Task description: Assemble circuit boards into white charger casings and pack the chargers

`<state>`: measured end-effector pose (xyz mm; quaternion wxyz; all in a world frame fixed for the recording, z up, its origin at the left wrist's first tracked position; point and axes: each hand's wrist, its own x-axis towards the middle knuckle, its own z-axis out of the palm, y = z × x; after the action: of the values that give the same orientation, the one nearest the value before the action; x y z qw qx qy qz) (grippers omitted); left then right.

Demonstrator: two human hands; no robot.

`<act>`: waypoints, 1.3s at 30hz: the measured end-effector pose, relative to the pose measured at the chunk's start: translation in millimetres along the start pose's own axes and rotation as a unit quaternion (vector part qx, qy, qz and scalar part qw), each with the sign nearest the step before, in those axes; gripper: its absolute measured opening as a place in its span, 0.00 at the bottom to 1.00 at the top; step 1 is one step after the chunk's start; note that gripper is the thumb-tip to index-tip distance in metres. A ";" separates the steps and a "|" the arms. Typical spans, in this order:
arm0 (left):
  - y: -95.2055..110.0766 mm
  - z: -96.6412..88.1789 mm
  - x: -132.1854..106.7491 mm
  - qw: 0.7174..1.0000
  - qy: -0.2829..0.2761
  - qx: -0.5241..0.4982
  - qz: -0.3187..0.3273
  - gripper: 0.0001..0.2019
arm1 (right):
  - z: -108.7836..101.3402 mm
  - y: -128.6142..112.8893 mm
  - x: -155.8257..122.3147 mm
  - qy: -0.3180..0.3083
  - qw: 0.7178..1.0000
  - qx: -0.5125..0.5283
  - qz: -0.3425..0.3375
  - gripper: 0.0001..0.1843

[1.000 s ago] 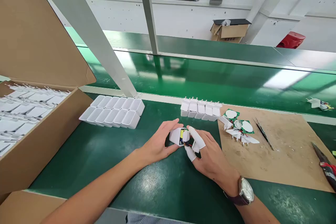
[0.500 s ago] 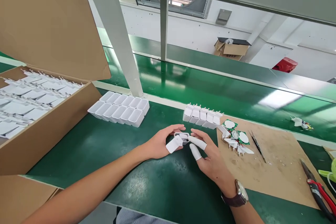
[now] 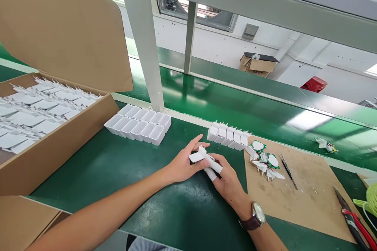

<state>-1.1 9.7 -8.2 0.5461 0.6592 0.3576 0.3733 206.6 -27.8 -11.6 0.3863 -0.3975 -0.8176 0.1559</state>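
A small white plug housing (image 3: 201,154), its flat cover piece with prongs angled across the top, is held over the green table between my hands. My left hand (image 3: 185,164) curls around it, thumb pressed along its near side. My right hand (image 3: 228,176) pinches its right end with thumb and index finger, both in white finger cots. Much of the housing is hidden by my fingers. Behind it stands a row of similar white housings with prongs (image 3: 228,135). To the left sit two rows of open-topped white plastic cases (image 3: 137,125).
A cardboard box (image 3: 73,129) of white plug parts fills the left side. On a brown board (image 3: 277,200) at right lie green circuit boards (image 3: 272,160), tweezers (image 3: 288,171) and red-black pliers (image 3: 350,215). A metal post (image 3: 144,47) rises at the back edge.
The cover piece has turned from hanging over the housing's near side to lying across its top. My right fingers have closed in from beside the housing onto it. The view has shifted slightly.
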 end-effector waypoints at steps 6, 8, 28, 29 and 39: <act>4.8 1.0 -1.6 1.000 -0.007 0.027 0.014 0.58 | -4.9 2.2 -6.2 0.053 0.998 0.006 0.019 0.23; 6.0 4.6 -2.8 0.999 -0.017 0.029 0.025 0.59 | -4.4 5.6 -8.9 0.039 0.999 -0.002 0.009 0.22; 2.5 5.9 -1.5 0.993 0.017 0.085 0.082 0.45 | -11.7 5.3 -4.9 -0.011 0.998 -0.053 0.042 0.22; 1.7 6.0 -1.4 0.992 0.023 0.093 0.086 0.43 | -11.6 4.3 -4.0 -0.015 0.997 -0.060 0.047 0.21; -2.1 4.3 0.3 0.984 0.039 0.141 0.105 0.39 | -9.6 5.1 -3.8 0.007 0.993 -0.117 0.016 0.22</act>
<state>2.6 8.4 -10.8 0.3910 0.7482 0.3569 0.3999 218.0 -28.0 -10.1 0.3404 -0.4542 -0.8209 0.0625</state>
